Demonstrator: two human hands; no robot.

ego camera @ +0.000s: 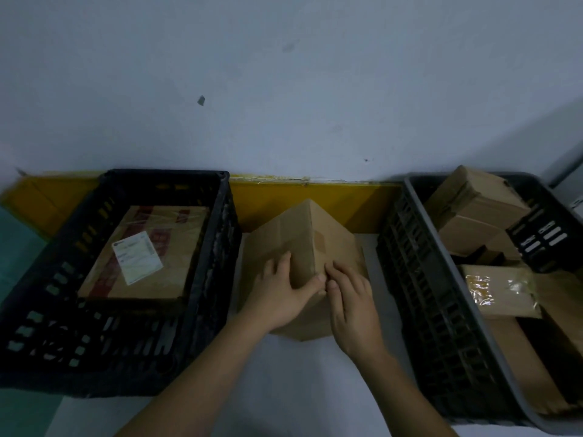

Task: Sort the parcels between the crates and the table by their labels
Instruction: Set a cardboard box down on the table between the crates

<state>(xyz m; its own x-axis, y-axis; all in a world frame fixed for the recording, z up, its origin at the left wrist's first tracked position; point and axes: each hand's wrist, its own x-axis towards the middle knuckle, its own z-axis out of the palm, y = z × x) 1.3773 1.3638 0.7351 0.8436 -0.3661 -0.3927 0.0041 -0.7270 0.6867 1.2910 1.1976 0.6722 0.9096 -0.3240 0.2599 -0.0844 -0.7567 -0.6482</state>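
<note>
A plain brown cardboard parcel [315, 234] stands tilted on an edge on the white table [284, 389], between two black crates. My left hand [277, 291] holds its left face, fingers spread and thumb hooked over the near ridge. My right hand [350, 307] grips the ridge from the right, thumb beside the left thumb. No label shows on the faces turned toward me. The left crate [217, 279] holds one taped parcel [176, 247] with a white label [136, 257] on top. The right crate [419, 279] holds several brown parcels [479, 203].
A smaller black basket [545, 244] sits on the parcels in the right crate, next to a parcel with shiny clear tape [495, 288]. A yellow strip [347, 200] runs along the wall behind the table. Green floor [19, 247] lies at the left.
</note>
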